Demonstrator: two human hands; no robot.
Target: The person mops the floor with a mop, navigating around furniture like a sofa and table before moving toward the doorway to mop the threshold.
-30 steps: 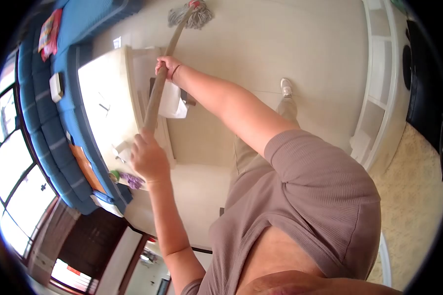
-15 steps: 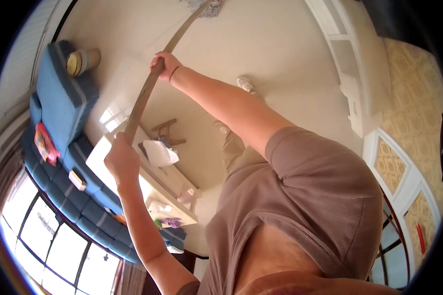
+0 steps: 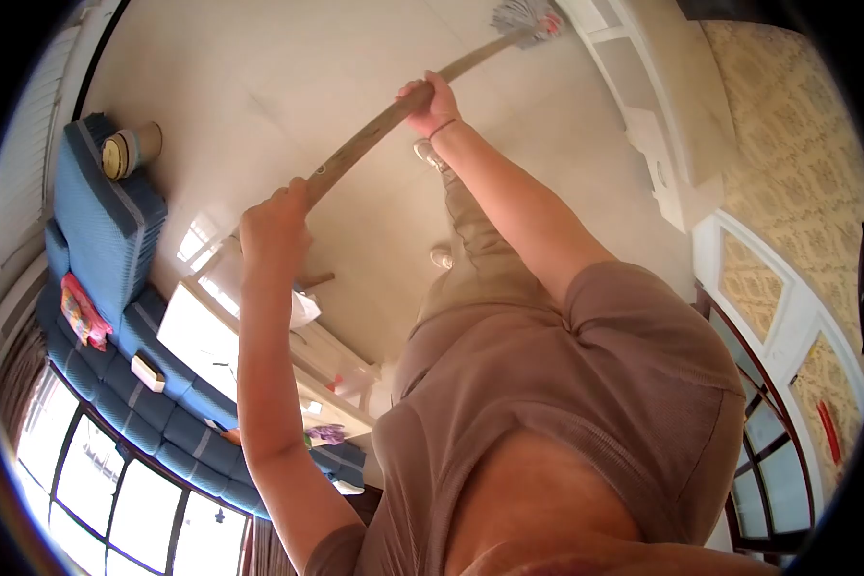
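Both my hands grip a long wooden mop handle (image 3: 365,144). My left hand (image 3: 274,226) is closed around its upper end. My right hand (image 3: 430,101), with a band on the wrist, holds it further down. The grey stringy mop head (image 3: 526,17) rests on the pale tiled floor (image 3: 288,67) near a white shelf unit. My legs and one white shoe (image 3: 424,151) show below my right arm.
A blue sofa (image 3: 101,230) runs along the left by large windows, with a round tin (image 3: 120,154) on the floor beside it. A white low table (image 3: 211,341) with papers stands beside the sofa. A white shelf unit (image 3: 643,106) lines the right wall.
The mop head has swung to the right across the floor toward the white shelf unit. Both hands moved right with the handle, and the view turned with them.
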